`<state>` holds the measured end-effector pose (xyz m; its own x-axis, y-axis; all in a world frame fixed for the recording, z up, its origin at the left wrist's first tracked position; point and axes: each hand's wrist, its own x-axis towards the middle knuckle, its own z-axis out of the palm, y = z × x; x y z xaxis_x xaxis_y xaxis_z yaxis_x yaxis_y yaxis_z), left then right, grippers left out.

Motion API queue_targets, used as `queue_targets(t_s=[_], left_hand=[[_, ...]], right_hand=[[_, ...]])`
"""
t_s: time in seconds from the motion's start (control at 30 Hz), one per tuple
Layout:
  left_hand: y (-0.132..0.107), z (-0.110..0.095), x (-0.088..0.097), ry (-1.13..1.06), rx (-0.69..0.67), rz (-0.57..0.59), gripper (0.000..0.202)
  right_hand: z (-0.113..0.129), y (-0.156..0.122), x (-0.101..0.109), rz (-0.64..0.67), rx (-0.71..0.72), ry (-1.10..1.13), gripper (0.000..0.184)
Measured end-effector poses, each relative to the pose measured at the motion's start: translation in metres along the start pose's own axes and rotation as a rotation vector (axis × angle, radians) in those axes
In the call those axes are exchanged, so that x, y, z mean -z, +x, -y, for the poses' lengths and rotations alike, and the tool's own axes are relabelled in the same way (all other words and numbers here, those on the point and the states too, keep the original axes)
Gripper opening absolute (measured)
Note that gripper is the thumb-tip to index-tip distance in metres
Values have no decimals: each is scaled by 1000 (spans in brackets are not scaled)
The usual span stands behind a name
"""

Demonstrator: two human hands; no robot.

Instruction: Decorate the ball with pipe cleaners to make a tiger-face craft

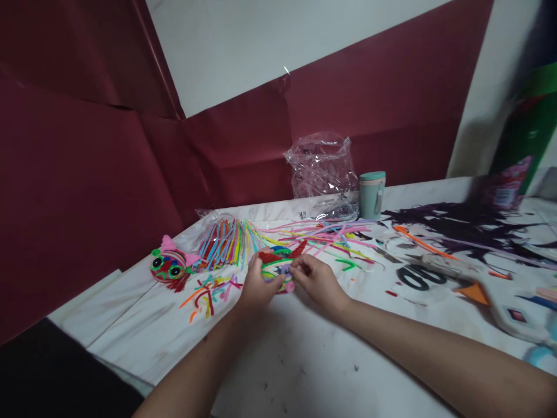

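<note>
In the head view, my left hand (258,283) grips a small round pipe-cleaner animal face (275,268) by its left side, thumb in front. The face has green, white and blue bands, two red fuzzy horns on top and a pink round piece low on the right. My right hand (319,283) pinches at its right side, beside a purple bit; what lies between those fingertips is too small to make out. To the left sits a finished-looking pipe-cleaner animal face (167,266) with pink ears and large black eyes. Cut pipe-cleaner pieces (210,297) lie left of my hands.
Behind my hands, a bundle of long pipe cleaners (226,241) spills from a plastic bag. A clear bag (324,168) and a green lidded cup (372,195) stand at the back. On the right are a glue gun (513,313), dark purple strips (456,223) and black ring shapes (415,277).
</note>
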<state>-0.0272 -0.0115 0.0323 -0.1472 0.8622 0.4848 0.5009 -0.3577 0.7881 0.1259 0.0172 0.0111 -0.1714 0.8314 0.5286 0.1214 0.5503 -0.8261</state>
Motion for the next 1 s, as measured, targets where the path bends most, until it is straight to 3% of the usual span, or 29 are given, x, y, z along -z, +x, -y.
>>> queue_targets(t_s=[0.2, 0.6, 0.73, 1.0], left_hand=[[-1, 5, -1, -10, -28, -16, 50], [-3, 0, -2, -46, 62, 29, 58], [-4, -5, 2, -111, 99, 120, 63], [-3, -4, 3, -55, 56, 136, 63]], right_hand=[[-1, -2, -1, -6, 17, -48, 14], [5, -5, -1, 2, 76, -110, 16], [4, -3, 0, -7, 52, -108, 14], [9, -3, 0, -27, -47, -85, 11]])
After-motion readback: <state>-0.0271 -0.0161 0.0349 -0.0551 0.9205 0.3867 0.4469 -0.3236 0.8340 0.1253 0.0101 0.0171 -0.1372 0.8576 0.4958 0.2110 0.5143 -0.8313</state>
